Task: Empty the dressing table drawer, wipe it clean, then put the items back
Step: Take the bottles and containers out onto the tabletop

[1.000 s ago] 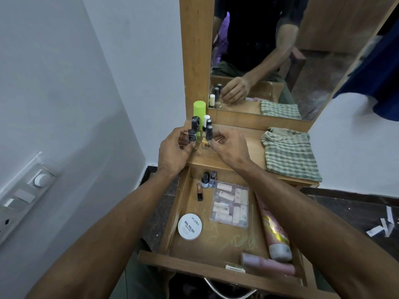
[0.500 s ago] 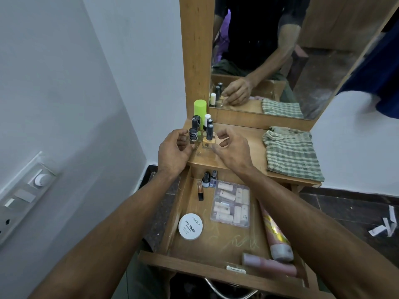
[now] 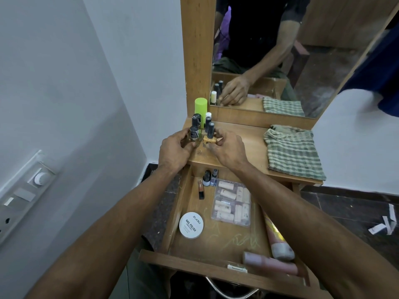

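The wooden drawer point(image 3: 172, 214) is pulled out under the table top point(image 3: 248, 143), and it has green scribbles on its floor. Inside it lie a round white tub point(image 3: 191, 225), a clear box of little tubes point(image 3: 232, 205), two pink tubes point(image 3: 276, 238) and some small bottles point(image 3: 206, 178). Up on the table top, the left hand point(image 3: 174, 149) curls its fingers round a small dark-capped bottle point(image 3: 194, 134), and the right hand point(image 3: 228, 147) pinches a yellow bottle point(image 3: 210, 138) that stands on the wood, near a folded checked cloth point(image 3: 293, 152).

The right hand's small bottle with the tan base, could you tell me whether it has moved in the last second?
Yes. The tan-based bottle has come down: earlier the right hand held it raised beside the green cylinder; now its base sits on the dressing table top.
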